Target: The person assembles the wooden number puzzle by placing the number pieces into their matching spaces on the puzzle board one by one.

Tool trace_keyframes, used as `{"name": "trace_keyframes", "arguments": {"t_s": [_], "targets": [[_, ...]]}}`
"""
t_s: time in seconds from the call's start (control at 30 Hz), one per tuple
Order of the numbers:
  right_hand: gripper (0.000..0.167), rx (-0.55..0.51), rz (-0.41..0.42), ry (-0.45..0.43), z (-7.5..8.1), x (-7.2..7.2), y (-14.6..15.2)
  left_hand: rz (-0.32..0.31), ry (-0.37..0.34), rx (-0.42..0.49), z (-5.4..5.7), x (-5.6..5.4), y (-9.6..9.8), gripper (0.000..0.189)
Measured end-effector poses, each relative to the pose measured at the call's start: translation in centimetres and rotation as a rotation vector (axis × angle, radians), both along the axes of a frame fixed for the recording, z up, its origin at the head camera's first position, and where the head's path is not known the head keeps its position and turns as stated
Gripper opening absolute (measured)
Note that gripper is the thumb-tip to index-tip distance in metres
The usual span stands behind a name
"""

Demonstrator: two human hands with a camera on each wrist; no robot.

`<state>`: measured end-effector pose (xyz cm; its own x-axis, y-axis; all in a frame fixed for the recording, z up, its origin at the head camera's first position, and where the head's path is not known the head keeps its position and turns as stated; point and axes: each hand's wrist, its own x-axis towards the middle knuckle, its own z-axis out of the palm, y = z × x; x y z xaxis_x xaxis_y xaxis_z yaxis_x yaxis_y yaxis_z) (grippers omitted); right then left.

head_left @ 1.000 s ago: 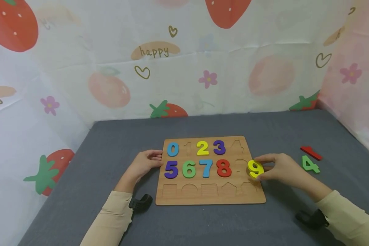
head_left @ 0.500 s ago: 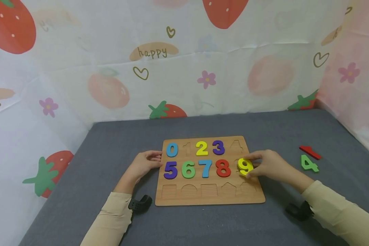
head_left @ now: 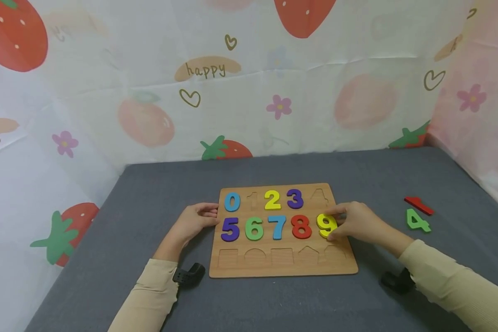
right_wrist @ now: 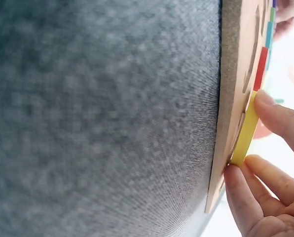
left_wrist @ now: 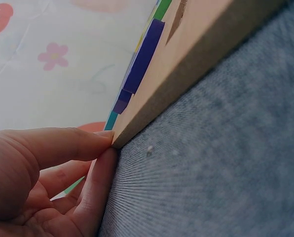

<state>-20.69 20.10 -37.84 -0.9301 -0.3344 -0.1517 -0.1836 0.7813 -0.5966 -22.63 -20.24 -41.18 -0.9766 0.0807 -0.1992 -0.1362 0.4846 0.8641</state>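
Observation:
In the head view a wooden number puzzle board (head_left: 284, 275) lies on the grey cloth. My right hand (head_left: 358, 223) pinches the yellow number 9 (head_left: 321, 226) at the right end of its middle row, beside the red 8 (head_left: 301, 227). From the right wrist the yellow 9 (right_wrist: 245, 131) appears edge-on against the board, slightly tilted, between thumb and fingers. My left hand (head_left: 192, 223) holds the board's left edge; in the left wrist view its thumb and a finger (left_wrist: 100, 182) meet at that edge. Blue 0, yellow 2, purple 3, purple 5, green 6 and blue 7 sit in the board.
A red 1 (head_left: 419, 205) and a green 4 (head_left: 417, 221) lie on the cloth right of the board. Recesses for 1 (head_left: 252, 201) and 4 (head_left: 320, 197) show in the top row, shaped recesses along the bottom. A printed curtain (head_left: 307, 124) stands behind the table.
My right hand has moved left with the yellow 9, from the board's right edge to the place beside the 8. The left hand has stayed at the board's left edge.

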Motion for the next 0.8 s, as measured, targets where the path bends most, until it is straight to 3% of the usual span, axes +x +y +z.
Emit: {"name": "trace_keyframes", "arguments": {"t_s": [0.8], "targets": [[0.065, 0.028, 0.02, 0.009, 0.35, -0.35, -0.27, -0.006, 0.001, -0.007, -0.08, -0.09, -0.01, 0.049]]}}
